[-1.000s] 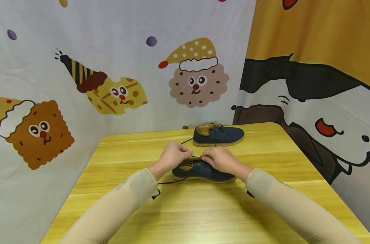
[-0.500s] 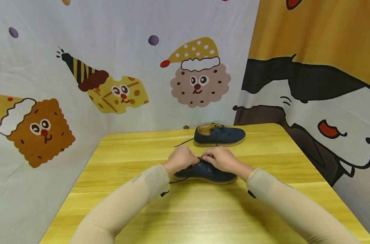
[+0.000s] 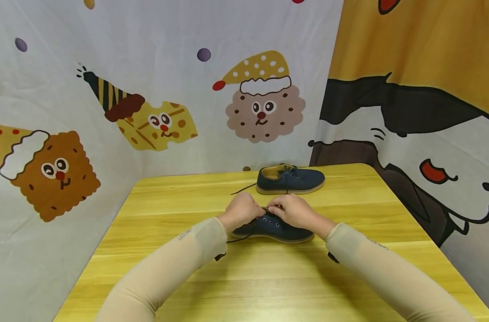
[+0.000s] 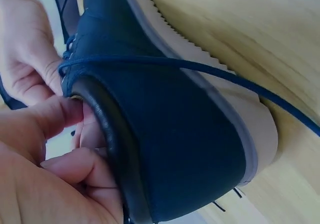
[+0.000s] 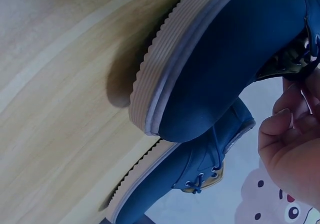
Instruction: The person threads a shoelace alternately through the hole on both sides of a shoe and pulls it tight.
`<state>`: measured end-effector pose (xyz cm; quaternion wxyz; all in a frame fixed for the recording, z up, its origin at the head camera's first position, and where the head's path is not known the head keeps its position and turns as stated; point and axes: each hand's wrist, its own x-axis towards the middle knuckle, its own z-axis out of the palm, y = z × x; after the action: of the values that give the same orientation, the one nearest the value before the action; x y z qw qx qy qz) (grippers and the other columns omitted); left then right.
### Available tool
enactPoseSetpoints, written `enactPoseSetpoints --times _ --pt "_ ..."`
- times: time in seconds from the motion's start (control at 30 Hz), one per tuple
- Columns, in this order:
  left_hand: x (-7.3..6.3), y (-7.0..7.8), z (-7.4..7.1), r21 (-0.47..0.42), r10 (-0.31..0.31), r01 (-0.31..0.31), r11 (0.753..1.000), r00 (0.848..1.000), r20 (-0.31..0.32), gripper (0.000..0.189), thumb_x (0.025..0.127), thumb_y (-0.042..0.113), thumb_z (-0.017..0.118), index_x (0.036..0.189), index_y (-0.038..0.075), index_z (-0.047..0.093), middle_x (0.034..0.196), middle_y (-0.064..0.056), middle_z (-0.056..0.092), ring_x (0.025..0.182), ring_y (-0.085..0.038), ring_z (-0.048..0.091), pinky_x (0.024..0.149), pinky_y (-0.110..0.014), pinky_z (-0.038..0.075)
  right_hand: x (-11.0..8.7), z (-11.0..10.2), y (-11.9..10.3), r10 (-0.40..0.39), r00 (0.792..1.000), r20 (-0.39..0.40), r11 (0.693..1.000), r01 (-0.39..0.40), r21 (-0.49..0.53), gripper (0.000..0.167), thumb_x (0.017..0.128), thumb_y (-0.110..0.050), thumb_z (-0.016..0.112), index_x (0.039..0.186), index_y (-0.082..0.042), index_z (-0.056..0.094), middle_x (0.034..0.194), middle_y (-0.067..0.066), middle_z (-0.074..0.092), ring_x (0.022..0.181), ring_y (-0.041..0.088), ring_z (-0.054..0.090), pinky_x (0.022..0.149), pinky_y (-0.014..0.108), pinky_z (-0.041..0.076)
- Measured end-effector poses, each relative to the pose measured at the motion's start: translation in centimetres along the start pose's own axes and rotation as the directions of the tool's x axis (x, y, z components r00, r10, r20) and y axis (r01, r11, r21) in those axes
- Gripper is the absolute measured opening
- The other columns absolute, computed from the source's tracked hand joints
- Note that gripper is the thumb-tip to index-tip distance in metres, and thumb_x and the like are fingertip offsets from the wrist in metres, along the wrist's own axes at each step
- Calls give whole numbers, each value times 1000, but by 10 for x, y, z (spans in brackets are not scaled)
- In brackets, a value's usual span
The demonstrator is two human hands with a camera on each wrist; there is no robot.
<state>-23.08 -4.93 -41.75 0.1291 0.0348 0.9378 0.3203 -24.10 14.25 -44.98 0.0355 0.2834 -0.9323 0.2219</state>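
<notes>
A navy lace-up shoe (image 3: 284, 231) with a pale sole stands on the table, toe to the right. My left hand (image 3: 242, 211) reaches into its opening; in the left wrist view the thumb and fingers grip the shoe's edge near the top eyelets. From the right, my right hand (image 3: 291, 210) pinches at the far side of the lacing, fingers curled beside the tongue; whether lace or flap is between them I cannot tell. A dark shoelace (image 4: 200, 68) leaves the near side and trails left over the heel onto the table.
Behind stands the matching navy shoe (image 3: 306, 179), toe also right, its loose lace (image 3: 244, 188) lying to the left. The yellow wood-grain table (image 3: 244, 286) ends at the back against a printed cloth (image 3: 167, 67).
My left hand has moved right, from behind the shoe's opening to beside the right hand at the lacing. The right hand stays nearly in place. The last half second shows little change.
</notes>
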Motion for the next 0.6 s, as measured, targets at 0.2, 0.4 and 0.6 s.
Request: enactPoseSetpoints --times 0.2,0.4,0.6 --pt "1 1 14 15 44 -43 999 993 -107 26 92 27 70 71 11 63 68 4 57 58 -12 49 54 -25 41 0 2 1 -18 1000 -17 1000 18 -4 14 97 -30 64 105 -27 75 98 -9 75 78 1 66 72 27 54" --pt "3 0 17 -180 34 -47 983 997 -75 18 93 21 68 103 8 75 99 -3 73 86 -17 68 71 -31 57 0 3 2 -20 1000 -23 1000 20 -1 15 96 -29 65 106 -26 76 98 -8 76 78 2 66 71 26 54" --pt "8 -2 12 -350 -59 66 934 998 29 28 94 31 65 78 10 76 67 -1 66 47 -13 49 41 -25 43 -2 2 1 -28 1000 -10 1000 28 11 16 96 -28 65 108 -24 76 100 -6 76 80 4 66 69 26 53"
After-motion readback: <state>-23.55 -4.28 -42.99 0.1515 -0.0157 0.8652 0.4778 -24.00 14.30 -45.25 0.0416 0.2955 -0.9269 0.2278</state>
